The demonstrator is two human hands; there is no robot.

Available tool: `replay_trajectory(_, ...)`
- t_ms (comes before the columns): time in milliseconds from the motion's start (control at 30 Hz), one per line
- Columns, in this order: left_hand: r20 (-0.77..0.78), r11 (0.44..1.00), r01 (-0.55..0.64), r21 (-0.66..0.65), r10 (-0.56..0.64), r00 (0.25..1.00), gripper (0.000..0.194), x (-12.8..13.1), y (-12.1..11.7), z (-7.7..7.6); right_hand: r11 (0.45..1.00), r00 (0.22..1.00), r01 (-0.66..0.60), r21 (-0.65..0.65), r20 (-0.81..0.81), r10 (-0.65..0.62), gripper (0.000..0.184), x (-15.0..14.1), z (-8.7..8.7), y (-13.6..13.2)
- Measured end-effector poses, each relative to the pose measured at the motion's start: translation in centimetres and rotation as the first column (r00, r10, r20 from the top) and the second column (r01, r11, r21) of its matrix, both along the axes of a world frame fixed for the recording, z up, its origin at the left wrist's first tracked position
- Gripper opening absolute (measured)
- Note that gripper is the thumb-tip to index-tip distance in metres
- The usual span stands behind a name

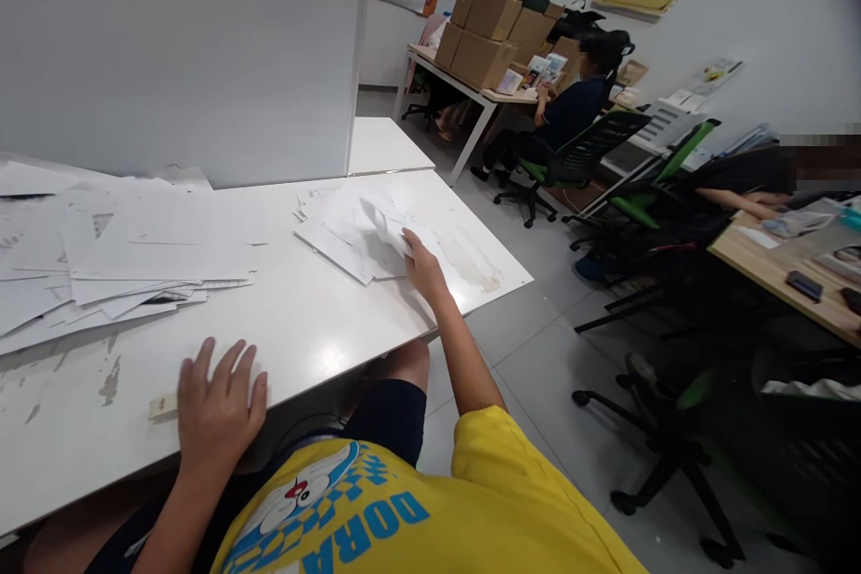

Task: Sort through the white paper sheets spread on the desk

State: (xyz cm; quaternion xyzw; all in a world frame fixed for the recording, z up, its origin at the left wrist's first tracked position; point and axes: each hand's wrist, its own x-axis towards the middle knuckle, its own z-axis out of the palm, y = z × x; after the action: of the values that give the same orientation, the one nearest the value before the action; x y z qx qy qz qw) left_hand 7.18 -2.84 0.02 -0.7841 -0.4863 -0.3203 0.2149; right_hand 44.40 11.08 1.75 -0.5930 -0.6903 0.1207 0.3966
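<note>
Paper sheet (385, 226), curled and slightly motion-blurred, is pinched in the fingers of the right hand (423, 267) over the small paper pile (336, 249), toward the right end of the tabletop (302, 323); single or several layers, cannot tell. Left hand (219, 404): fingers spread and relaxed at the near edge, gripping nothing visible; small cream block (162, 405) just beside it, contact unclear. Handling note: a light pinch should avoid creasing, and lowering the sheet flat probably beats dropping it, since the pile's corners fan out unevenly. Left hand could help square the edges. Materials: thin, matte, rectangular sheets, some printed, heaped loosely in the large paper stack (161, 233) at left; tabletop white, smooth, glossy, with brownish worn patches; partition (175, 45) behind flat and grey.
</note>
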Motion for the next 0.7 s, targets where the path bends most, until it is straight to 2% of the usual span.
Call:
replay_trajectory(67,0.025,0.984,0.176,0.001,-0.176,0.984,0.053,1.6,0.2,0.7,0.979,0.972,0.111,0.17,-0.226,-0.071,0.048,-0.7,0.9,-1.5)
replay_trajectory(100,0.066,0.965,0.26,-0.02,-0.258,0.964,0.053,2.6,0.4,0.9,0.953,0.926,0.195,0.232,-0.364,-0.101,0.047,-1.3,1.5,-2.2)
replay_trajectory(167,0.245,0.919,0.378,-0.11,-0.344,0.906,0.053,5.0,1.1,1.3,0.898,0.76,0.354,0.262,-0.641,-0.112,0.05,-3.0,2.6,-3.5)
replay_trajectory(200,0.388,0.891,0.418,-0.178,-0.327,0.862,0.052,6.2,1.6,1.5,0.883,0.653,0.404,0.24,-0.751,-0.095,0.053,-4.0,3.0,-4.1)
replay_trajectory(233,0.547,0.853,0.456,-0.254,-0.262,0.795,0.054,7.5,2.2,1.7,0.88,0.549,0.428,0.206,-0.833,-0.072,0.055,-5.1,3.2,-4.6)
replay_trajectory(267,0.701,0.799,0.506,-0.325,-0.155,0.696,0.059,8.7,2.8,1.9,0.886,0.456,0.431,0.17,-0.888,-0.052,0.056,-6.2,3.3,-5.0)
replay_trajectory(300,0.827,0.735,0.584,-0.346,-0.056,0.56,0.065,9.7,3.5,2.2,0.897,0.38,0.421,0.136,-0.924,-0.039,0.056,-7.2,3.2,-5.4)
replay_trajectory(367,0.952,0.599,0.744,-0.296,0.122,0.281,0.072,11.2,4.5,2.7,0.921,0.264,0.381,0.074,-0.964,-0.032,0.055,-9.1,2.3,-6.1)
replay_trajectory(400,0.969,0.544,0.804,-0.24,0.178,0.168,0.073,11.6,4.9,3.0,0.933,0.222,0.358,0.049,-0.974,-0.034,0.055,-9.8,1.8,-6.5)
replay_trajectory(433,0.973,0.507,0.842,-0.184,0.214,0.083,0.073,11.8,5.1,3.3,0.939,0.186,0.344,0.027,-0.982,-0.04,0.055,-10.4,1.2,-6.8)
replay_trajectory(500,0.974,0.484,0.871,-0.085,0.226,-0.03,0.073,11.7,5.2,3.9,0.933,0.126,0.36,-0.003,-0.991,-0.052,0.059,-11.1,0.2,-7.2)
replay_trajectory(567,0.974,0.485,0.874,-0.041,0.213,-0.073,0.079,11.3,4.9,4.3,0.914,0.084,0.404,-0.014,-0.995,-0.052,0.065,-11.3,-0.4,-7.6)
replay_trajectory(600,0.976,0.487,0.872,-0.057,0.211,-0.055,0.08,11.1,4.8,4.4,0.908,0.07,0.418,-0.014,-0.996,-0.048,0.067,-11.3,-0.6,-7.7)
replay_trajectory(667,0.973,0.514,0.841,-0.169,0.221,0.06,0.079,10.9,4.7,4.4,0.916,0.067,0.401,-0.002,-0.997,-0.031,0.069,-11.5,-0.6,-7.8)
replay_trajectory(700,0.963,0.548,0.8,-0.243,0.233,0.133,0.075,10.8,4.8,4.3,0.925,0.074,0.381,0.004,-0.997,-0.026,0.069,-11.6,-0.5,-7.9)
